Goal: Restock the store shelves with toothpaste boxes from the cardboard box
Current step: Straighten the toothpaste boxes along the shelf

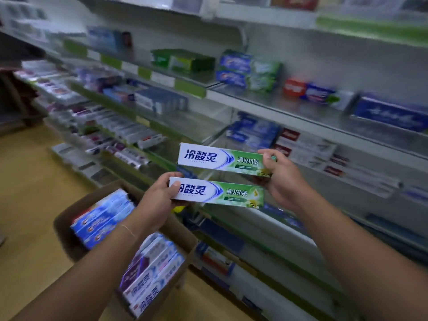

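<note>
The left hand (159,196) holds one white and green toothpaste box (216,193) by its left end, with the thumb on the front and the fingers curled behind. The right hand (279,176) grips a second matching box (222,159) by its right end, just above the first, in front of the store shelves (301,107). Below the left arm sits an open cardboard box (67,218) full of more toothpaste boxes (104,218).

Yellow floor (30,193), dim aisle.
</note>
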Motion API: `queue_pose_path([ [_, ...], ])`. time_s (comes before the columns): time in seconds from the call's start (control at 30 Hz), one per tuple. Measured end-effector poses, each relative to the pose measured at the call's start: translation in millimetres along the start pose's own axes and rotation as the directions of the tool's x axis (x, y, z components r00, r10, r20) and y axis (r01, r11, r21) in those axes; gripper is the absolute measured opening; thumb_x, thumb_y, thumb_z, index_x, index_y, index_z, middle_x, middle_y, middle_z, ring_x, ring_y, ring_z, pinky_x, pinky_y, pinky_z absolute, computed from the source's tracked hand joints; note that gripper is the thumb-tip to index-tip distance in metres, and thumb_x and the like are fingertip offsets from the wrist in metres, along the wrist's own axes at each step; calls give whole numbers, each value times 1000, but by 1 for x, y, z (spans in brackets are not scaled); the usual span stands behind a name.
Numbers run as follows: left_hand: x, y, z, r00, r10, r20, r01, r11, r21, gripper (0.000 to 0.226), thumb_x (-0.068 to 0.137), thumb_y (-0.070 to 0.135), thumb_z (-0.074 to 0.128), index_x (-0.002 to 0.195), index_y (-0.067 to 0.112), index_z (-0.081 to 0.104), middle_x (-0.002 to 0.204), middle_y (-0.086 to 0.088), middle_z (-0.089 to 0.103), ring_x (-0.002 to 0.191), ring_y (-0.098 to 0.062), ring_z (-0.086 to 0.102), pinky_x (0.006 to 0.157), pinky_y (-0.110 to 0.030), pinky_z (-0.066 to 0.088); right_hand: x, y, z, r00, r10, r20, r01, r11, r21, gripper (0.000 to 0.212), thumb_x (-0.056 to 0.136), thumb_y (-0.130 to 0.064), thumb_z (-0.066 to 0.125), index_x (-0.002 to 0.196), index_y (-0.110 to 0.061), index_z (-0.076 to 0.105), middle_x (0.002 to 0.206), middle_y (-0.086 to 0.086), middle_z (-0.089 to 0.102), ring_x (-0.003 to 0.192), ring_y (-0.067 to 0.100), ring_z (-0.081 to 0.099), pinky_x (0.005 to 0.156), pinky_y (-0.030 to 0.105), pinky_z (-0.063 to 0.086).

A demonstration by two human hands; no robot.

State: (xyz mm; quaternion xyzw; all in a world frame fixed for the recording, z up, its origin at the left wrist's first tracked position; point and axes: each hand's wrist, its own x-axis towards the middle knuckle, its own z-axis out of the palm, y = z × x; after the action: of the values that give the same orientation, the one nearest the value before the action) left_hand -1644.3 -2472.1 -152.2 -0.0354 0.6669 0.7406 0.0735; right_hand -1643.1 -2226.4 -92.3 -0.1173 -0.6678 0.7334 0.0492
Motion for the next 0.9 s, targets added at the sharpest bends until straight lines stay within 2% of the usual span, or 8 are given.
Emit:
queue_pose_path([
  [0.1,-5,6,40,996,16,84,-18,1000,24,20,104,8,37,120,9,49,110,-14,60,85,-25,61,60,-24,56,-22,-10,-43,997,-14,-77,15,1000,8,17,105,-17,41,98,-16,57,106,12,66,88,28,64,74,44,57],
  [0.2,-19,9,82,990,19,140,-26,999,47,20,105,9,37,119,12,51,107,-7,60,86,-19,60,61,-22,56,-49,-18,-86,988,-21,-151,23,1000,13,18,105,-20,42,102,-16,59,123,17,63,108,35,62,92,60,52],
  [0.3,-39,6,119,981,12,191,-18,999,33,20,104,8,38,109,16,56,108,-10,61,92,-24,60,82,-39,54,-79,-23,-127,979,-26,-202,34,999,38,19,105,-19,40,105,-14,58,119,18,65,106,38,64,89,58,54],
  [0.37,-56,5,141,975,2,223,-9,999,31,20,104,8,39,110,15,56,108,-11,61,97,-28,59,91,-47,51,-99,-23,-152,974,-37,-224,46,998,34,19,105,-19,40,104,-15,58,119,16,65,106,36,64,89,55,54],
  [0.47,-89,4,174,967,16,255,-30,998,52,21,104,8,39,118,12,54,107,-10,61,93,-26,59,83,-40,54,-132,-25,-190,966,-53,-251,61,998,23,20,105,-21,41,105,-15,60,122,16,64,111,37,62,95,57,51],
  [0.6,-137,-1,216,957,32,288,-47,998,45,21,104,8,39,117,11,55,106,-9,61,87,-21,59,69,-30,54,-179,-28,-238,952,-83,-295,93,995,21,21,106,-21,40,107,-16,60,119,16,65,110,36,63,96,56,51],
  [0.8,-208,-12,284,932,14,362,-28,999,33,19,104,7,39,110,13,56,101,-9,62,85,-22,61,67,-33,55,-255,-29,-313,919,-144,-366,141,989,-36,25,104,-27,44,95,-30,68,128,14,60,120,37,56,103,61,43],
  [0.9,-236,-16,319,911,-1,413,-9,1000,23,19,104,8,39,112,14,56,103,-11,63,87,-23,62,68,-33,54,-296,-34,-344,898,-171,-406,160,985,-60,22,103,-31,46,98,-33,67,136,11,53,127,34,48,108,60,38],
])
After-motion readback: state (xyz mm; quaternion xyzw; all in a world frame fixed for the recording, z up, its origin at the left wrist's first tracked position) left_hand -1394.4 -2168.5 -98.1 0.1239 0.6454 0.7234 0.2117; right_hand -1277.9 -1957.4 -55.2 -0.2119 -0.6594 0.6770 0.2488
